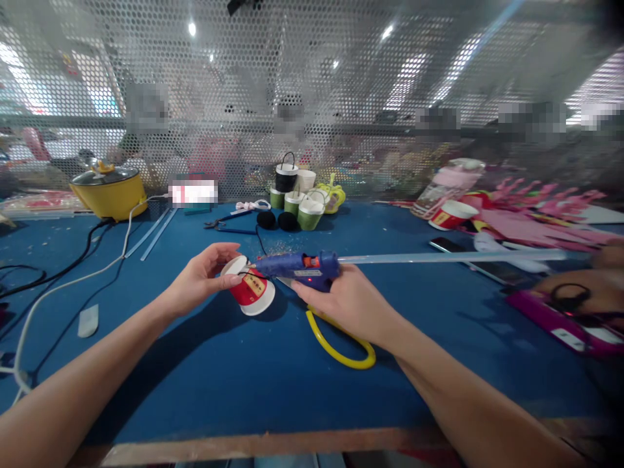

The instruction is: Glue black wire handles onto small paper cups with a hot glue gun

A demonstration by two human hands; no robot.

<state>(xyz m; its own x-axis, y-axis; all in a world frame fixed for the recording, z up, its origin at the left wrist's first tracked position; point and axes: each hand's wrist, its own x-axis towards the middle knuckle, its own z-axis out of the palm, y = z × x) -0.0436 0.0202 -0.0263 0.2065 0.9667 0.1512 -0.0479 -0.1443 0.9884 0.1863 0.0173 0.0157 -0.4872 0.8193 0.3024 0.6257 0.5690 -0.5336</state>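
My left hand [208,276] is closed on a red and white paper cup [253,292], tilted with its wide white rim toward the lower right. My right hand [358,302] grips a blue hot glue gun [297,268] with a small red light on its side. The gun's nozzle meets the cup near its white narrow end, by my left thumb. A thin black strand lies across the cup there; its ends are hard to make out. From the back of the gun a long clear glue stick [439,258] sticks out to the right. Beneath my right hand shows a yellow loop handle [341,357].
Behind stand several small green, white and black cups [311,214], two black round pieces [277,221] and pliers [229,227]. A yellow electric pot [110,192] and cables [73,281] are left. Right are a phone [468,259], pink pieces [531,224], a purple object [546,322] and another person's blurred hand [568,289].
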